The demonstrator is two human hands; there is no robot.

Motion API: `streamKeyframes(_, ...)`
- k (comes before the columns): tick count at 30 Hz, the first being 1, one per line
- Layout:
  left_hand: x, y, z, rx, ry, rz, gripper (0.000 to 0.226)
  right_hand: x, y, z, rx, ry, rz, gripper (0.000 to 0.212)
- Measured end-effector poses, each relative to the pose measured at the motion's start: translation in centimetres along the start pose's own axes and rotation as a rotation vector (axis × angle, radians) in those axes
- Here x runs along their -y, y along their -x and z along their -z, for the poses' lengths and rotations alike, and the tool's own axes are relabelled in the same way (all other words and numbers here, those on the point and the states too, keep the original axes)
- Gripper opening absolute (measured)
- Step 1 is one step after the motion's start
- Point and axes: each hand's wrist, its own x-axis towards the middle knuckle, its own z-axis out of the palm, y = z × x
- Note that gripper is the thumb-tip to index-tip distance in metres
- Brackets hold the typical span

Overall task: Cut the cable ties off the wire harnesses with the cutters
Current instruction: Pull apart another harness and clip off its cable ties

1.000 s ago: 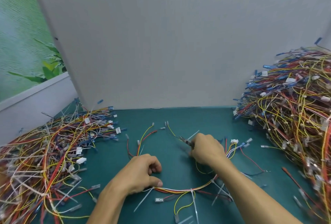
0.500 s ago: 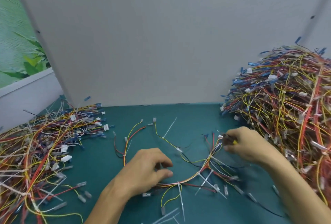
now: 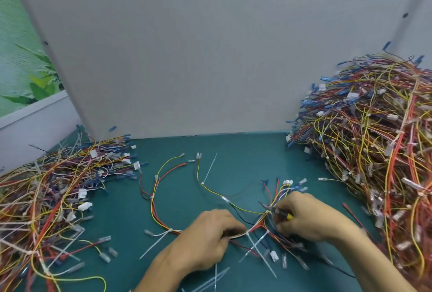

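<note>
A wire harness (image 3: 159, 189) of yellow, red and black leads lies in a loop on the green mat, bound by white cable ties (image 3: 257, 242). My left hand (image 3: 205, 242) grips the bundled part of the harness near the front. My right hand (image 3: 306, 217) holds the cutters (image 3: 278, 212), whose yellow-and-red handles show between the fingers. The cutter jaws point left at the spot where the bundle fans out into separate leads. Another tie (image 3: 210, 168) sticks up from the yellow lead farther back.
A tall heap of harnesses (image 3: 374, 142) fills the right side. A flatter heap (image 3: 51, 193) covers the left. Loose tie pieces (image 3: 210, 280) lie on the green mat (image 3: 233, 151) near the front edge. A grey partition (image 3: 210, 46) closes the back.
My right hand with the cutters has come back left and nearer, down to the harness bundle. My left hand has shifted right along the bundle and stays closed on it.
</note>
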Motion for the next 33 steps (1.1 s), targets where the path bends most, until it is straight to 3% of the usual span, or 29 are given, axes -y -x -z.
streamKeyframes(6, 0.8, 0.1, 0.0, 0.041, 0.018, 0.0, 0.043, 1.1, -0.4, -1.0, -0.093, -0.03, 0.042, 0.018)
streamKeyframes(9, 0.9, 0.2, 0.4, 0.081, 0.039, 0.041, 0.034, 1.0, -0.4, -0.8, -0.112, -0.1, 0.021, 0.014)
streamKeyframes(10, 1.0, 0.4, 0.9, 0.041, 0.084, 0.065, 0.028, 0.8, -0.4, -0.6, -0.119, -0.124, 0.018, 0.01)
streamKeyframes(12, 1.8, 0.7, 2.1, -0.212, 0.114, 0.153, 0.019, 0.5, -0.2, -0.2, -0.133, -0.145, 0.014, 0.012)
streamKeyframes(14, 3.5, 1.2, 3.6, -0.512, -0.047, 0.403, 0.021, 0.3, -0.1, 0.0, -0.145, -0.151, 0.009, 0.013)
streamKeyframes(15, 4.4, 1.6, 4.4, -0.575, -0.137, 0.594, 0.028, 0.3, -0.2, 0.0, -0.145, -0.152, 0.011, 0.011)
streamKeyframes(17, 6.1, 2.4, 5.3, -0.511, -0.224, 0.932, 0.045, 0.6, -0.2, -0.2, -0.138, -0.142, 0.026, 0.006)
streamKeyframes(19, 7.3, 3.0, 5.5, -0.429, -0.201, 1.074, 0.053, 0.9, -0.3, -0.4, -0.12, -0.12, 0.03, 0.003)
streamKeyframes(23, 8.6, 2.9, 4.9, -0.492, -0.128, 1.043, 0.041, 1.3, -0.3, -0.5, -0.102, -0.078, 0.044, 0.005)
streamKeyframes(26, 8.7, 2.9, 4.7, -0.512, -0.017, 0.908, 0.036, 1.5, -0.3, -0.4, -0.083, -0.061, 0.034, 0.005)
streamKeyframes(29, 8.6, 2.9, 4.5, -0.449, 0.02, 0.79, 0.041, 1.7, -0.2, -0.5, -0.063, -0.058, 0.021, 0.006)
streamKeyframes(33, 8.5, 2.8, 4.6, -0.454, 0.046, 0.757, 0.056, 1.6, 0.0, 0.0, -0.067, -0.122, 0.0, 0.009)
